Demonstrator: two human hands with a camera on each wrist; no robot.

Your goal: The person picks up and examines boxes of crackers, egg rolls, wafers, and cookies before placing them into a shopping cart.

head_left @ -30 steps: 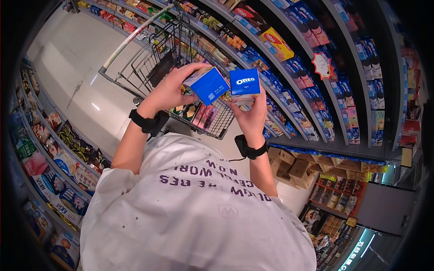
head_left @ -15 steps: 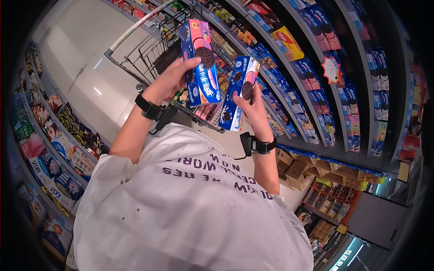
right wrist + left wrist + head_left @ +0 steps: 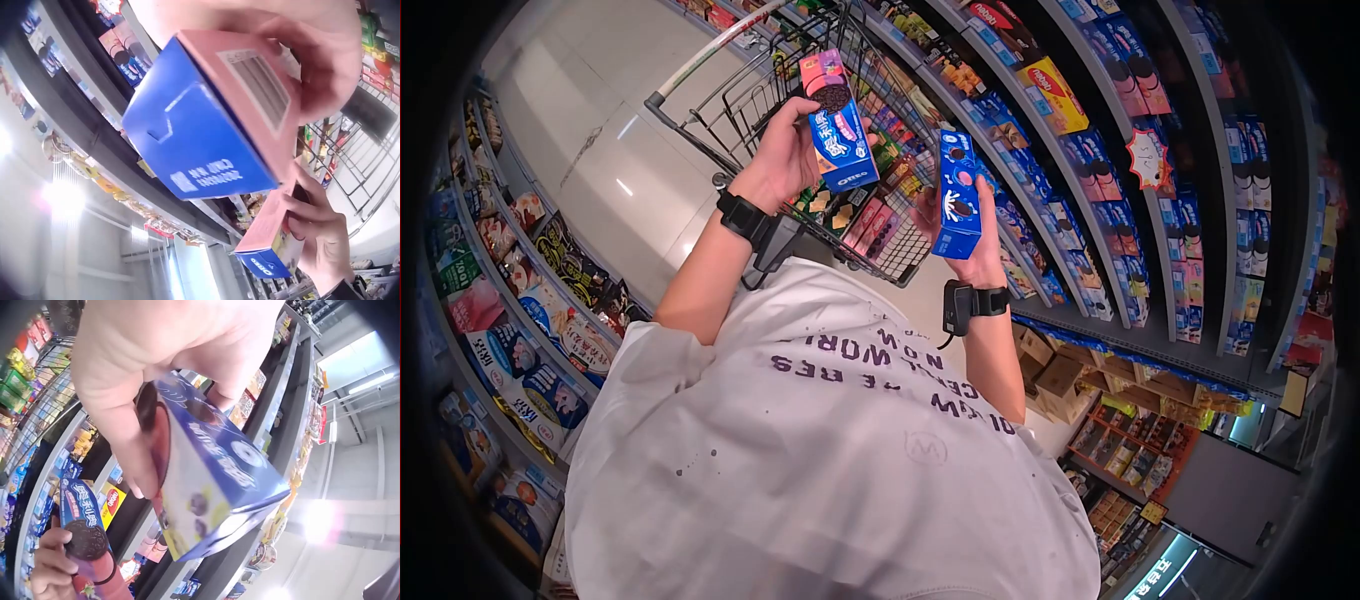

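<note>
While both boxes are held up above the shopping cart (image 3: 800, 120), I see the left hand (image 3: 775, 160) with its fingers curled round the pink-topped Oreo box (image 3: 838, 125), upright over the cart's basket. Just to the right of the cart, the right hand (image 3: 975, 250) grips the blue Oreo box (image 3: 958, 195) from below, fingers wrapped on its sides. The two boxes stand near each other, apart, with the snack shelves (image 3: 1100, 150) beyond the cart
</note>
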